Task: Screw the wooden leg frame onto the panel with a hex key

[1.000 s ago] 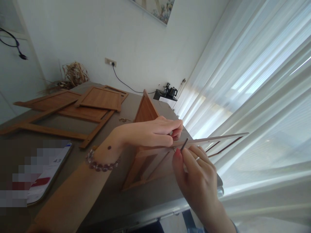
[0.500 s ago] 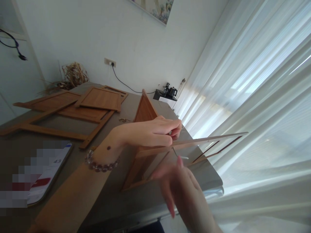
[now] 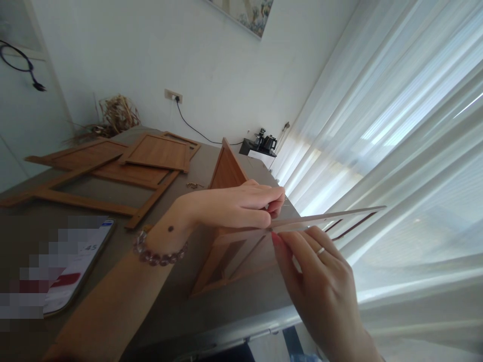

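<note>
My left hand (image 3: 241, 203), with a beaded bracelet on its wrist, is closed over the upper edge of a wooden frame (image 3: 226, 241) that stands on its side. A solid wooden panel (image 3: 227, 168) stands behind that hand, and its meeting with the frame is hidden. From the near side, my right hand (image 3: 317, 271) pinches with thumb and forefinger close to the frame's upper rail, just below my left fingertips. The small bent hex key seen there earlier is now covered by these fingers.
Several wooden frames and panels (image 3: 158, 152) lie at the left of the grey table (image 3: 166, 306). A small pile of screws (image 3: 193, 185) rests near the standing panel. A phone (image 3: 81, 271) lies at the near left. White curtains (image 3: 407, 166) hang at the right.
My right hand has risen from below, turned, and closed its fingertips at the hex key on the rail. My left hand and the frame hold their place.
</note>
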A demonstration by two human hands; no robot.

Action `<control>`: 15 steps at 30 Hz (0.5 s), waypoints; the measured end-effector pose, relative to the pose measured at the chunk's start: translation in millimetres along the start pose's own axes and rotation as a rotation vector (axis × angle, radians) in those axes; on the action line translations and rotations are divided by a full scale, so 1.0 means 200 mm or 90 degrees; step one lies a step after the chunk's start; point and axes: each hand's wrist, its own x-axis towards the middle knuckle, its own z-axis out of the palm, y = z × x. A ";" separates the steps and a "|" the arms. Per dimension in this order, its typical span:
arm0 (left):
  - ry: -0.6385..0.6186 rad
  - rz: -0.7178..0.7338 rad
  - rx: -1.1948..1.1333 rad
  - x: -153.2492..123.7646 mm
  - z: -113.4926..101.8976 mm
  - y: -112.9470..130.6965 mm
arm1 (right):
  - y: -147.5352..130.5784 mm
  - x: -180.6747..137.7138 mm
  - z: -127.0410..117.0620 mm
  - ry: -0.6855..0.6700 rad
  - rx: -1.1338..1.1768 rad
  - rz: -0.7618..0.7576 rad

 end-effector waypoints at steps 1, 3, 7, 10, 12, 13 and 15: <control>0.003 -0.001 0.001 0.00 0.00 0.00 | -0.01 -0.01 0.01 -0.008 0.070 0.058; 0.012 0.000 -0.002 0.00 0.00 0.00 | -0.03 -0.02 0.05 -0.037 0.260 0.220; 0.014 -0.006 0.011 0.00 0.00 -0.01 | -0.10 -0.05 0.14 -0.026 0.620 0.484; 0.012 -0.005 0.020 0.01 0.00 -0.01 | -0.13 -0.06 0.18 -0.003 0.742 0.564; 0.015 0.003 0.019 0.01 0.00 -0.01 | -0.12 -0.07 0.18 0.005 0.680 0.534; 0.016 0.006 0.017 0.01 0.00 -0.01 | -0.11 -0.08 0.17 0.015 0.596 0.485; 0.019 0.008 0.012 0.00 0.00 0.00 | -0.06 -0.08 0.15 0.039 0.382 0.337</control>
